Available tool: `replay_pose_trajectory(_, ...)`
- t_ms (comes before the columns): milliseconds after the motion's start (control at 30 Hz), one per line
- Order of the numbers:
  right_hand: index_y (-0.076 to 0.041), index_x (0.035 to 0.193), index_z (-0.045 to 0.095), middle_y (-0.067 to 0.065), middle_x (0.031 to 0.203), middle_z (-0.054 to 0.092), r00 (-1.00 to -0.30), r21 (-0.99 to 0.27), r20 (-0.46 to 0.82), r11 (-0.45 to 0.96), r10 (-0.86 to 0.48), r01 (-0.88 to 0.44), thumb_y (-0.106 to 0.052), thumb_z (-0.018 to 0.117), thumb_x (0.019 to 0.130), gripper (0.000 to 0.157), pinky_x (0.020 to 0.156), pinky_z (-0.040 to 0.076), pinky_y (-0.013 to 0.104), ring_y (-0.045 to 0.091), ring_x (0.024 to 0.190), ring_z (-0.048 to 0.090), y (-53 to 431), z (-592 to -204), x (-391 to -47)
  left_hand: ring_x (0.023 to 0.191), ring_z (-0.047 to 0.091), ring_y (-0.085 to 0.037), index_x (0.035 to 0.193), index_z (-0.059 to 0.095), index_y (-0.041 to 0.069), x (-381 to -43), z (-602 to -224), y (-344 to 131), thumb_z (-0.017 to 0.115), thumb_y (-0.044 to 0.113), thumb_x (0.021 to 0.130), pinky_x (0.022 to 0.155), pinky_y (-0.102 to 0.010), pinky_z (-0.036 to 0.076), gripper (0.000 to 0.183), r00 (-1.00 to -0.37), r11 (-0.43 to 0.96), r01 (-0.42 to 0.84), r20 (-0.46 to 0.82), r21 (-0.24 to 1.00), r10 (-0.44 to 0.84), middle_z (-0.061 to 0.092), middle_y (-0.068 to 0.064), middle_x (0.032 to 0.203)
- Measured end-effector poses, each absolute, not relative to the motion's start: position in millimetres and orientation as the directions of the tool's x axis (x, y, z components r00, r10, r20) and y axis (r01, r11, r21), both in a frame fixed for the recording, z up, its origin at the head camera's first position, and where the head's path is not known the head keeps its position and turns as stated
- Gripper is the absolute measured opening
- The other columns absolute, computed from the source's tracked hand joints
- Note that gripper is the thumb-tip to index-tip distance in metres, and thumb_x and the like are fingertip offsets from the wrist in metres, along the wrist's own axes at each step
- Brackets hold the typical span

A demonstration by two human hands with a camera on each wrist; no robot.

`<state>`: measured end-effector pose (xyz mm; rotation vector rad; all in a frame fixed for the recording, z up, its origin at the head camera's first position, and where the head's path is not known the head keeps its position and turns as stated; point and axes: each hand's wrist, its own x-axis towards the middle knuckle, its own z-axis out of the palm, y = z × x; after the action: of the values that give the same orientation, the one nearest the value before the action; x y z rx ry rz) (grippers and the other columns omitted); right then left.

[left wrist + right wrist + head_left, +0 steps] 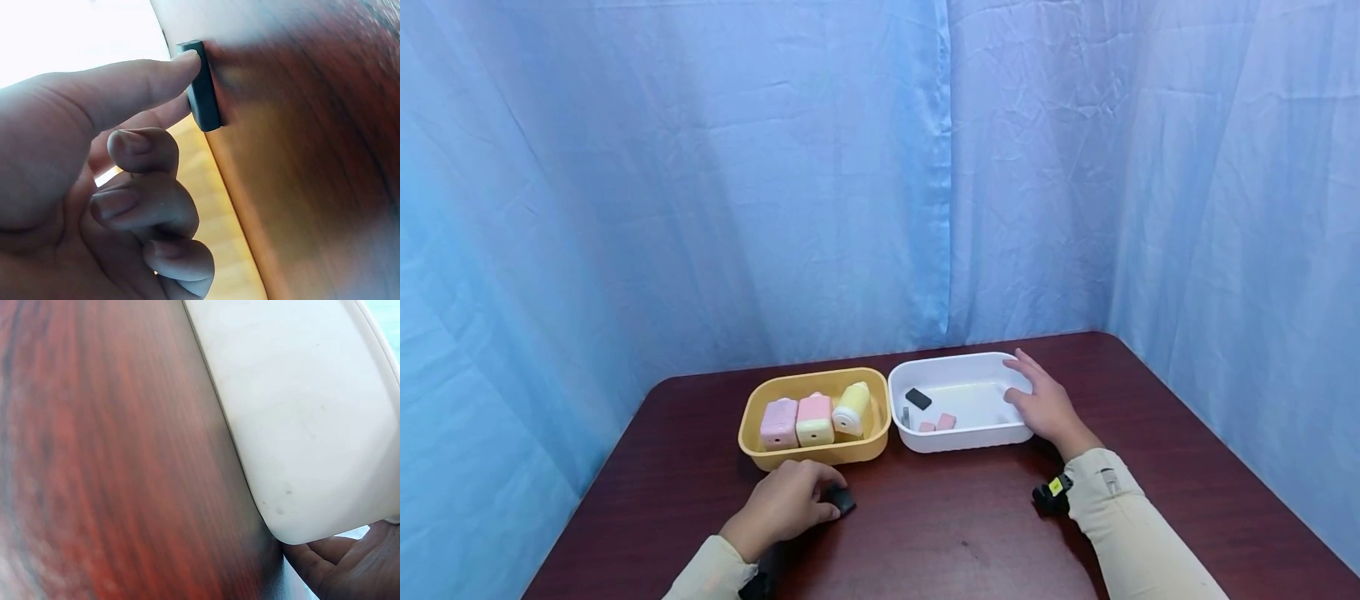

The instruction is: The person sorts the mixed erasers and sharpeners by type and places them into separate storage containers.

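Note:
Thumb and index finger of my left hand [793,500] pinch a small black eraser [842,500], a flat rectangular block, low over the table in front of the yellow basket [748,442]. In the left wrist view the eraser [206,94] stands on edge between the fingertips, the other fingers curled loosely. My right hand [1048,408] rests over the right end of the white basket [962,439], fingers spread across its rim. Inside that basket lie another black eraser [918,398], two pink blocks [946,422] and a small grey piece [906,416].
Three pastel pencil-sharpener-like pieces lie in the yellow basket: purple [779,423], pink and yellow [815,419], yellow and white [852,408]. Both baskets stand side by side on the dark red table [947,533]. Blue curtains [820,183] hang behind and beside it.

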<state>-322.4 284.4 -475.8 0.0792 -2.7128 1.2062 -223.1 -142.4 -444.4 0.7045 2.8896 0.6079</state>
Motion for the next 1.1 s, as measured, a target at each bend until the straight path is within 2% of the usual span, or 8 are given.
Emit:
replay_pose_trajectory(267, -0.008, 0.156, 0.045, 0.011, 0.173, 0.018, -0.983, -0.726, 0.185, 0.677, 0.019, -0.123, -0.015, 0.057, 0.098, 0.060, 0.120, 0.022, 0.069, 0.044, 0.157, 0.019, 286.4, -477.3, -323.0, 0.061, 0.049, -0.003, 0.104, 0.079, 0.023, -221.0, -447.4, -141.6, 0.088, 0.028, 0.079, 0.056, -0.026, 0.040, 0.027, -0.880, 0.804, 0.444, 0.021, 0.396, 0.475, 0.055, 0.014, 0.068)
replay_pose_trajectory(567, -0.008, 0.156, 0.045, 0.012, 0.173, 0.018, -0.983, -0.728, 0.185, 0.674, 0.021, -0.123, -0.015, 0.057, 0.099, 0.059, 0.120, 0.022, 0.069, 0.044, 0.157, 0.019, 286.4, -476.9, -322.6, 0.064, 0.050, -0.005, 0.094, 0.078, 0.027, -217.5, -443.8, -135.4, 0.090, 0.034, 0.078, 0.059, -0.027, 0.041, 0.021, -0.879, 0.807, 0.426, -0.026, 0.408, 0.477, 0.058, 0.015, 0.070)
replay_pose_trajectory(833, -0.008, 0.156, 0.045, 0.012, 0.173, 0.019, -0.982, -0.727, 0.186, 0.675, 0.019, -0.125, -0.015, 0.057, 0.099, 0.059, 0.120, 0.022, 0.069, 0.044, 0.157, 0.019, 284.9, -475.6, -322.3, 0.070, 0.053, -0.003, 0.096, 0.081, 0.024, -219.2, -441.7, -138.9, 0.092, 0.026, 0.074, 0.064, -0.027, 0.045, 0.025, -0.874, 0.803, 0.428, -0.034, 0.415, 0.484, 0.069, 0.015, 0.080)
replay_pose_trajectory(1100, -0.008, 0.156, 0.045, 0.011, 0.173, 0.019, -0.983, -0.727, 0.184, 0.676, 0.022, -0.121, -0.015, 0.058, 0.098, 0.059, 0.120, 0.023, 0.069, 0.043, 0.157, 0.019, 285.7, -476.9, -323.6, 0.066, 0.051, -0.001, 0.090, 0.081, 0.025, -221.9, -446.2, -139.0, 0.091, 0.027, 0.077, 0.061, -0.025, 0.043, 0.016, -0.866, 0.785, 0.462, 0.017, 0.412, 0.501, 0.060, 0.019, 0.068)
